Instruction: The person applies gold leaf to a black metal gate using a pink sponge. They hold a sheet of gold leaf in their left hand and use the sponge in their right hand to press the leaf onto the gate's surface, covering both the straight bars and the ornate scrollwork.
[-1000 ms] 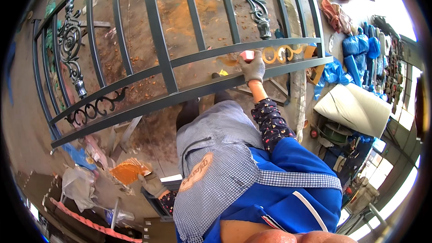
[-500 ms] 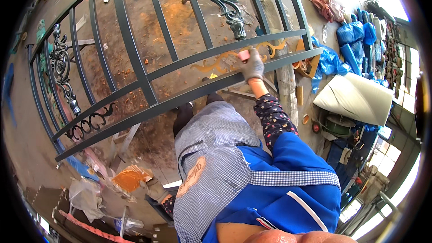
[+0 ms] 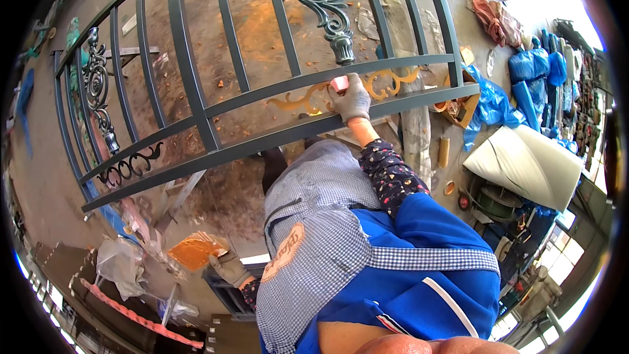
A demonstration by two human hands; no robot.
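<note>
My right hand point(image 3: 352, 101), in a grey work glove, pinches a small pink sponge-like block point(image 3: 339, 84). It is at the middle of a gold-coloured scroll ornament point(image 3: 392, 81), set between the two lower rails of a dark metal railing panel point(image 3: 282, 130). The hand covers part of the scroll. Low on the left, my left hand point(image 3: 230, 269), also gloved, grips the edge of a flat piece smeared with orange-gold paint point(image 3: 196, 250). A matching scroll ornament point(image 3: 131, 165) in the panel's left section is black.
Green-grey cast ornaments point(image 3: 322, 6) sit among the upright bars. To the right are a cardboard box point(image 3: 466, 99), blue plastic sheeting point(image 3: 490, 108) and a large white roll point(image 3: 524, 167). A clear plastic bag point(image 3: 121, 265) and a pink-wrapped bar point(image 3: 141, 314) lie at lower left.
My right hand has shifted slightly left along the gold scroll with the pink block. The left hand still holds the paint-smeared piece. The whole view has shifted a little.
</note>
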